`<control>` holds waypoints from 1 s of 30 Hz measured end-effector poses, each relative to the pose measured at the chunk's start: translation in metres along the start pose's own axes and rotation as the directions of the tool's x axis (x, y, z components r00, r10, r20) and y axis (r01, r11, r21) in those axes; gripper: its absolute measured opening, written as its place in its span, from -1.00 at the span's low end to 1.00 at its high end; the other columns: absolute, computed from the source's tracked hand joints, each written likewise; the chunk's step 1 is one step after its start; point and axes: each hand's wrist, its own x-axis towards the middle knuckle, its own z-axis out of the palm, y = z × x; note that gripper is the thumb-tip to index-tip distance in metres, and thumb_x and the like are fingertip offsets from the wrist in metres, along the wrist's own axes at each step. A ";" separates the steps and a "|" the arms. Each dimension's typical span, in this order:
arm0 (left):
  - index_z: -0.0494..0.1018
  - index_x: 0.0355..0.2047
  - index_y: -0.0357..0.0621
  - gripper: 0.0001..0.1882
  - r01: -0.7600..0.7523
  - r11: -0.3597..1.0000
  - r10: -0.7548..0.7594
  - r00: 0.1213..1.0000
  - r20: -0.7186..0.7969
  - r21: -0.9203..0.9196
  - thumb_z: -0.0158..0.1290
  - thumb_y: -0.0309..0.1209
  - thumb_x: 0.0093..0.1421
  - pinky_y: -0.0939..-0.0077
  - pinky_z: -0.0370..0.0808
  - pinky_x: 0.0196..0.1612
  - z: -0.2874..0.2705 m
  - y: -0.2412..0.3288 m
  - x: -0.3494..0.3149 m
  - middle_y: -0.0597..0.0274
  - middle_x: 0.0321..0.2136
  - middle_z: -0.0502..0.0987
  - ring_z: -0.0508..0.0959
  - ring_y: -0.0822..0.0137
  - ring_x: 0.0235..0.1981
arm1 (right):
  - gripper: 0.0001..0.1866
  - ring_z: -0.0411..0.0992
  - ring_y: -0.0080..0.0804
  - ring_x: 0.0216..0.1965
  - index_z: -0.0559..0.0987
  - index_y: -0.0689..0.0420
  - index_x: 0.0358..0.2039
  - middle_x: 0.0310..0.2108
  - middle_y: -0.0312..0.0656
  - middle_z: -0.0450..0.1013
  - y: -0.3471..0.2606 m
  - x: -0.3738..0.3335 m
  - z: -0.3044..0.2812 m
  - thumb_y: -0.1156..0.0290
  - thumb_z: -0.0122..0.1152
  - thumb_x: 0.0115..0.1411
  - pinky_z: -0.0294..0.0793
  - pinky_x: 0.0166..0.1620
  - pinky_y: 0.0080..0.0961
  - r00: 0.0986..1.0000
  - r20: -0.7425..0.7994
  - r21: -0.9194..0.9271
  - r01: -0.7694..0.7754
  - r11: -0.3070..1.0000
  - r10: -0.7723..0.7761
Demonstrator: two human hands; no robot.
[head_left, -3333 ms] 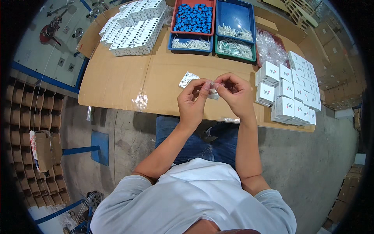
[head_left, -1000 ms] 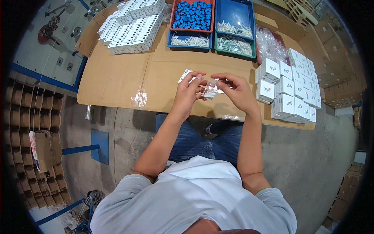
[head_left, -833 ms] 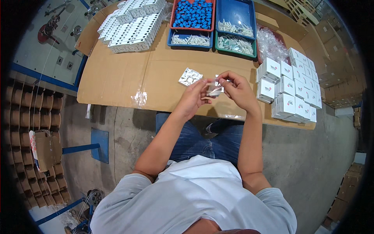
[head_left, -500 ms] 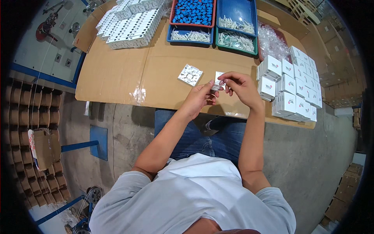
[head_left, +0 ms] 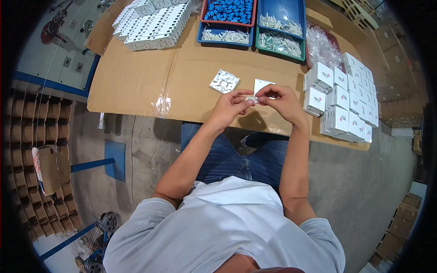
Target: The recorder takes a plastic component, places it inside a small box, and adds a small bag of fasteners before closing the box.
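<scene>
Between the fingertips of both hands is a small whitish piece (head_left: 251, 98) that looks like crumpled clear plastic; the fingers cover much of it. My left hand (head_left: 229, 109) pinches it from the left, thumb and fingers closed. From the right, my right hand (head_left: 283, 103) grips it with bent fingers. A square white plastic plate (head_left: 224, 81) with moulded parts on its face lies on the cardboard just beyond my left hand. Behind my right fingers rests a flat white piece (head_left: 261, 84), its near part hidden.
Small white boxes (head_left: 338, 120) are stacked at the right. Beyond the hands stand a red tray of blue parts (head_left: 227, 11), blue and green trays of white plugs (head_left: 280, 43), and a bin of clear plastic bags (head_left: 322, 45). White units (head_left: 154, 27) are piled far left on the cardboard-covered table (head_left: 132, 82).
My hands have come closer together, and the left fingers have closed at the small whitish piece. The right hand has lowered slightly, uncovering more of the flat white piece.
</scene>
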 end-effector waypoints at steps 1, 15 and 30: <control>0.55 -0.02 -0.32 -0.72 -0.007 1.000 0.007 1.000 -0.009 -0.001 0.20 -0.45 0.31 0.66 0.49 -0.25 -0.002 -0.002 -0.002 0.25 -0.24 0.64 0.53 0.57 -0.33 | -0.81 0.54 -0.54 -0.21 0.64 0.30 -0.13 -0.27 -0.23 0.59 0.002 0.000 0.004 0.61 0.29 0.24 0.57 -0.11 -0.58 1.000 -0.029 0.061 -0.010 0.998 0.012; 0.61 -0.06 -0.15 -0.76 -0.198 0.570 0.142 0.980 0.142 0.797 0.19 -0.46 0.27 0.48 0.52 -0.19 -0.087 0.003 0.011 0.20 -0.35 0.64 0.60 0.40 -0.31 | -0.85 0.57 -0.49 -0.31 0.69 0.25 -0.20 -0.36 -0.16 0.64 0.052 0.042 0.060 0.56 0.32 0.19 0.53 -0.22 -0.52 0.992 -0.127 -0.259 -0.034 0.965 0.001; 0.66 -0.12 -0.09 -0.76 -0.501 -0.069 0.194 0.841 0.504 0.863 0.17 -0.46 0.19 0.23 0.56 -0.04 -0.141 0.020 0.086 0.11 -0.14 0.60 0.60 0.05 -0.08 | -0.90 0.53 -0.06 -0.25 0.67 0.08 -0.30 -0.36 -0.08 0.59 0.086 0.095 0.085 0.44 0.29 0.15 0.52 -0.17 -0.14 0.876 -0.274 -0.690 0.109 0.715 -0.398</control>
